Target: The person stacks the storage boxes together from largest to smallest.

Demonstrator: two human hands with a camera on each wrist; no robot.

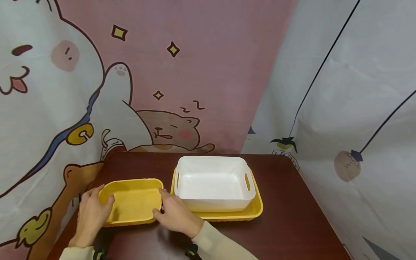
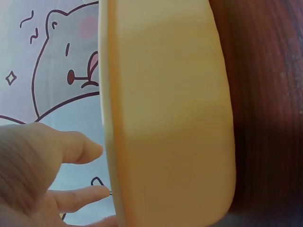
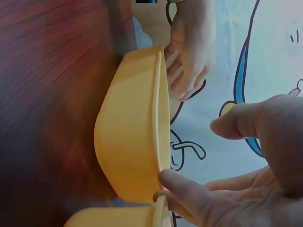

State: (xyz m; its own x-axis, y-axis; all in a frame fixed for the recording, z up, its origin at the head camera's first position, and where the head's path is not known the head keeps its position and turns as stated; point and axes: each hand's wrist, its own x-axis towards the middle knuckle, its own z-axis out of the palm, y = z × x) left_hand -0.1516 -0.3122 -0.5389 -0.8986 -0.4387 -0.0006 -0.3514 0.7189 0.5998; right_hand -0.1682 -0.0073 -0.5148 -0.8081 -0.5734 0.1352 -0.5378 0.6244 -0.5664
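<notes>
A small yellow basket sits on the left of the table between both hands. My left hand is at its left end, thumb over the rim; in the left wrist view the fingers are extended beside the basket. At its right end is my right hand, whose fingertips touch the rim in the right wrist view, with the thumb held apart. A white basket with side handle slots stands inside a larger yellow basket, just right of my right hand.
The dark red-brown table extends to the right of the baskets. Behind it hangs a pink and white cartoon cloth, which also runs along both sides of the table.
</notes>
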